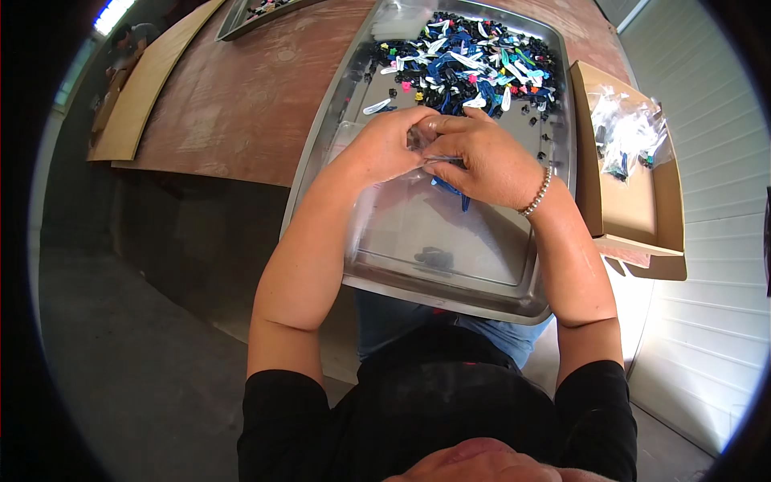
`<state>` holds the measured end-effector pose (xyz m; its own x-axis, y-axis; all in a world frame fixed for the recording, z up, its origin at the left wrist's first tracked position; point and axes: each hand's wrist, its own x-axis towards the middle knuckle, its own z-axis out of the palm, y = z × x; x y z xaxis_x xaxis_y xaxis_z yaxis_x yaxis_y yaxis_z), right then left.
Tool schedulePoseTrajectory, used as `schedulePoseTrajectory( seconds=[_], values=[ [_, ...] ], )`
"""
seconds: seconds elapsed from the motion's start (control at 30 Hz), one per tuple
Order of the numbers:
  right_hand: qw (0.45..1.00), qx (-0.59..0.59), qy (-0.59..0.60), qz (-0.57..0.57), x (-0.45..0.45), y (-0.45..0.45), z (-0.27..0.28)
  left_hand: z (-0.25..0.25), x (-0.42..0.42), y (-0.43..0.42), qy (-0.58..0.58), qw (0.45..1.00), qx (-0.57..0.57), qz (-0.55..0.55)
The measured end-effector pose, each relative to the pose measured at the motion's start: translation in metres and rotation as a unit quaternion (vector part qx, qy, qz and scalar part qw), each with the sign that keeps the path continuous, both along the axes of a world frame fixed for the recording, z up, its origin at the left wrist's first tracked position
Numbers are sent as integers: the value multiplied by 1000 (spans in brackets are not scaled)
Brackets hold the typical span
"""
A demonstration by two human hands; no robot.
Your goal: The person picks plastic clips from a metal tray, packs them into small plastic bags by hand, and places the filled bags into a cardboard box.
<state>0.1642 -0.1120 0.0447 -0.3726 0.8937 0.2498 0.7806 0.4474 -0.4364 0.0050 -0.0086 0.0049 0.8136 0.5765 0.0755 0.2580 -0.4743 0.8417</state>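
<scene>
Both hands meet over the middle of a metal tray (317, 153). My left hand (384, 149) is closed on a clear plastic bag (416, 138), mostly hidden by the fingers. On the bag's other side, my right hand (494, 165), with a beaded bracelet at the wrist, pinches it with bent fingers. Blue hair clips (454, 190) show just below the fingers; whether they are inside the bag I cannot tell. Beyond the hands lies a heap of mixed hair clips (470, 64) in black, blue and white, with small coloured pieces among them.
Flat clear bags (397, 22) lie in the tray's far left corner. To the right, a cardboard box (634, 213) holds filled plastic bags (630, 128). Another metal tray (257, 20) rests on the wooden table (257, 104). A person (132, 44) is at the far left.
</scene>
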Motion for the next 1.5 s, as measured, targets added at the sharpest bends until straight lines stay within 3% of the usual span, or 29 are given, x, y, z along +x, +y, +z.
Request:
schedulePoseTrajectory(
  seconds=[0.13, 0.2, 0.23, 0.3, 0.43, 0.5, 0.57, 0.63, 0.9, 1.1, 1.17, 1.2, 1.4, 1.5],
  values=[
    [999, -3, 28, -32, 14, 9, 1, -11, -4, 9, -19, 998, 27, 46],
    [971, 3, 163, -176, 27, 14, -4, -12, -7, 13, 7, 996, 17, 86],
    [969, 39, 95, -227, 37, 19, -9, -10, -8, 14, 36, 991, 7, 126],
    [938, -41, 121, -321, 51, 21, -13, -2, -10, 11, 45, 988, 1, 145],
    [941, -67, 104, -314, 65, 21, -32, -7, -10, 14, 51, 984, 31, 170],
    [931, -158, 83, -319, 67, 24, -37, -9, -10, 15, 53, 984, 24, 171],
    [945, -121, 24, -302, 70, 24, -43, -8, -10, 14, 55, 983, 17, 172],
    [937, -159, -43, -308, 68, 22, -44, -7, -10, 14, 60, 983, 3, 172],
    [958, -140, -10, -251, 67, 28, -54, -8, -9, 13, 63, 984, 1, 164],
    [960, -139, 79, -229, 49, 25, -47, -13, -10, 15, 50, 986, 11, 161],
    [980, -61, 4, -191, 42, 24, -52, -11, -9, 14, 50, 986, 23, 161],
    [975, -104, -8, -198, 39, 26, -49, -9, -9, 12, 54, 985, 4, 162],
    [990, -69, -14, -125, 36, 31, -54, -9, -9, 12, 56, 985, -12, 161],
    [981, -108, -49, -155, 28, 33, -53, -10, -8, 12, 54, 986, -2, 158]
  ],
)
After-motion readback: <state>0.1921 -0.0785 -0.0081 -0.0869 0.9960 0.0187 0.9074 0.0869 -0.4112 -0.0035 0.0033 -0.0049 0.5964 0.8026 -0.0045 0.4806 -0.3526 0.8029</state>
